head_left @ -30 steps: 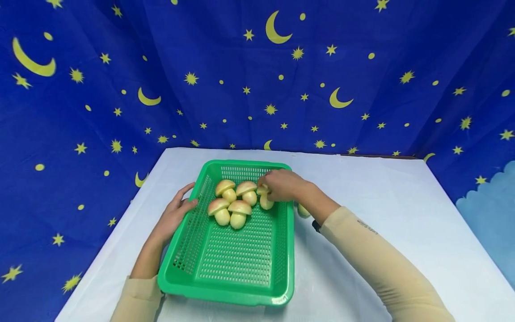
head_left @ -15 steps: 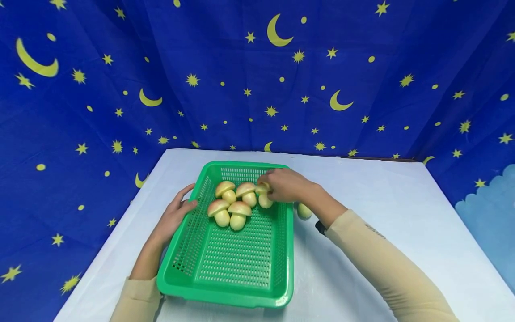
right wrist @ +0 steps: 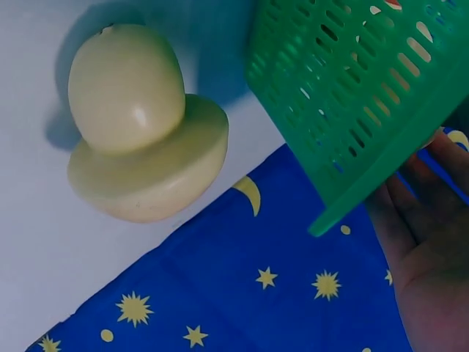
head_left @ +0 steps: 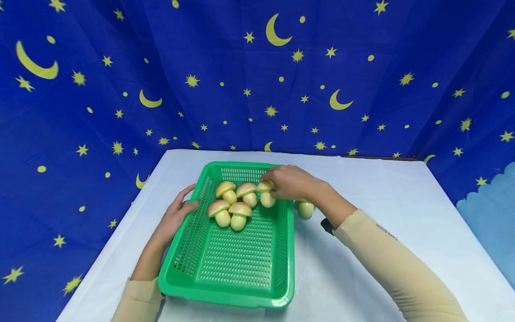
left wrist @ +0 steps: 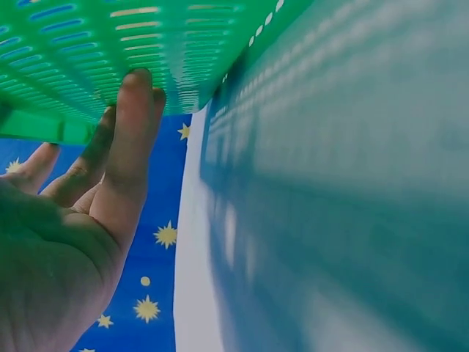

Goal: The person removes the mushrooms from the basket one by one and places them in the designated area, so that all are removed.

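A green perforated basket (head_left: 229,300) stands on the white table, with several yellow toy mushrooms with pinkish caps (head_left: 238,221) toward its back. My left hand (head_left: 174,219) grips its left rim, thumb over the edge; in the left wrist view, that hand's fingers (left wrist: 124,154) touch the slotted outer wall. Reaching over the right wall, my right hand (head_left: 293,182) pinches the cap of the rightmost mushroom (head_left: 267,199) inside. The right wrist view shows the right hand (right wrist: 432,242) beyond the rim, fingertips partly hidden. Another mushroom (head_left: 306,209) lies outside, beside the right wall.
White table (head_left: 382,201) extends to the right of the basket. A blue cloth with yellow moons and stars (head_left: 225,58) hangs behind and along the left side. At the far right is a light-blue patch (head_left: 491,205).
My right hand has shifted slightly right, and more of the mushroom under its fingers shows. More of the mushroom outside the basket is visible. My left hand stays at the rim.
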{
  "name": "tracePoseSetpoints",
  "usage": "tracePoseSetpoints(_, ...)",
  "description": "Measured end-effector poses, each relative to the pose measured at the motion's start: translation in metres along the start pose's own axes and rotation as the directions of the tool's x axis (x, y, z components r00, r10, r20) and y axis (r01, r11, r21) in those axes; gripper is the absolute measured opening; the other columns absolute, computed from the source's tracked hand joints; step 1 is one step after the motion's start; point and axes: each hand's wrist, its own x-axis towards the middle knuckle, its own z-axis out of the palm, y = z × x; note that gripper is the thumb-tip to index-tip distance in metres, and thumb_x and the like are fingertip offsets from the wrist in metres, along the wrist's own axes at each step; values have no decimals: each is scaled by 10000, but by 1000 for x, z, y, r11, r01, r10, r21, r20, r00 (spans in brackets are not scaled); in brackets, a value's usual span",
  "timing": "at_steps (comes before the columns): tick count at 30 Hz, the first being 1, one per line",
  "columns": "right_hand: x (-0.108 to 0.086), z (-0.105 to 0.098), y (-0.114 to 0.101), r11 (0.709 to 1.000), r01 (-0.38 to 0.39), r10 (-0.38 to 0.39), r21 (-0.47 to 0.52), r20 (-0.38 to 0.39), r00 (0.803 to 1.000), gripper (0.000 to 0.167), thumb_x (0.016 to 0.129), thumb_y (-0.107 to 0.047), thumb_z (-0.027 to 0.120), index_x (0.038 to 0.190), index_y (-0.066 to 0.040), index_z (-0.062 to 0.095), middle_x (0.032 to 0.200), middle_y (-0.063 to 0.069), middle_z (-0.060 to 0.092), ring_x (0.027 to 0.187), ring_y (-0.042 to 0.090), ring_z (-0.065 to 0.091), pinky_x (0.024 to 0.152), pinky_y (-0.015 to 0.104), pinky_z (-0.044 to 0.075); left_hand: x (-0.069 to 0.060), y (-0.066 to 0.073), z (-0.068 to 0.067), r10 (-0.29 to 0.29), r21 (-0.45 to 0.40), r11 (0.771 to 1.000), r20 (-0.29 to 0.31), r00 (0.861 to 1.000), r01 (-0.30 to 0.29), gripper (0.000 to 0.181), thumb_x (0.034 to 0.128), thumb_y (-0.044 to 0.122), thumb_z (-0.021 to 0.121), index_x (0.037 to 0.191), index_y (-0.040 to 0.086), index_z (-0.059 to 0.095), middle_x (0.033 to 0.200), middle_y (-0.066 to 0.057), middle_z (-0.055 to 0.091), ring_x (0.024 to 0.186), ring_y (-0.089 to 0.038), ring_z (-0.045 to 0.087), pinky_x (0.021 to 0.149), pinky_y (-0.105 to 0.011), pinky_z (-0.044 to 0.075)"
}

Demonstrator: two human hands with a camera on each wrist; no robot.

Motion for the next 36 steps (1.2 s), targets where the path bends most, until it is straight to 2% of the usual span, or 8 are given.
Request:
tracePoseSetpoints(9,-5,-8,3,1000,10,-9,18,-29,1000,376,822,-147,667,1198,-163,669,1000,-80,606,727,108,504,596,290,427,1,4,2,4,5,1000,-15,1000,-4,613,1017,330,498,1543,229,200,1289,-250,515,929,-348,635,716,-438,557)
tracePoseSetpoints(20,-12,-8,2,1000,5,-5,22,-32,999,392,854,-215,673,1244,-179,648,1145,-65,616,886,79,543,758,307,485,0,1,1,-10,-9,1000,-12,1000,10,601,1019,329,493,1541,252,205,1287,-246,516,913,-350,637,706,-442,556)
tracePoseSetpoints(26,-17,-13,2,999,23,-21,33,-62,998,387,863,-226,677,1244,-166,646,1149,-59,613,908,76,554,777,316,494,1,0,1,2,-17,1000,-4,1000,-2,597,1022,327,487,1541,252,202,1277,-247,514,902,-361,639,697,-455,557)
tracePoseSetpoints(36,-23,-26,2,998,-1,6,60,-94,996,377,860,-216,670,1232,-158,651,1129,-53,618,922,95,554,779,319,491,0,1,1,4,2,1000,-16,1000,-4,600,1017,340,494,1538,243,214,1286,-243,510,930,-368,631,721,-460,554)
